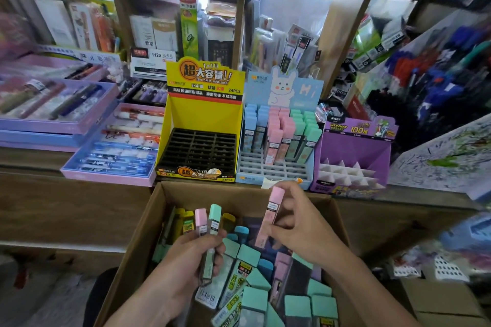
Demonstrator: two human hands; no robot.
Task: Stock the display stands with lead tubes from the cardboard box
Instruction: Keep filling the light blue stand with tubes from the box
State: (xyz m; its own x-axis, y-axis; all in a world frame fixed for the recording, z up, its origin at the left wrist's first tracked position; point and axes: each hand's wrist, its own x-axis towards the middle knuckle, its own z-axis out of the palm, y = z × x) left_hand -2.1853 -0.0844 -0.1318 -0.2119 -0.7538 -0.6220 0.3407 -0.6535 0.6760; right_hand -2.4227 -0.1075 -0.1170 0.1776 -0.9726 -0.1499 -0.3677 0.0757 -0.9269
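1. Head view: nearest the camera, an open brown cardboard box [144,223] is seen, filled with loose rectangular plastic lead tubes [255,297] with mint, pink, blue and yellow caps, lying at mixed angles.
2. Over the box's left half, two tubes are gripped upright in the curled fingers of the left hand [186,255]: a pink-capped lead tube [201,220] and, touching it on the right, a mint-capped lead tube [212,233].
3. Over the box's right half, a long pink lead tube [271,218] is pinched between the thumb and fingers of the right hand [300,231]. It is held tilted, with its cap up near the box's far rim.
4. Beyond the box, three stands are set side by side on a wooden counter [66,207].
5. On the left, a yellow cardboard display stand [202,103] with a black grid of slots is seen.
6. In the middle, a light-blue display stand with a rabbit picture [281,87] is placed. Blue, pink and mint tubes [276,135] are stood in its back rows.
7. On the right, a purple display stand with white dividers [356,146] is seen.
8. Left of the stands, lilac trays of pens [114,151] are laid out.
9. Farthest back, shelves of packaged stationery [239,21] are seen, partly blurred.
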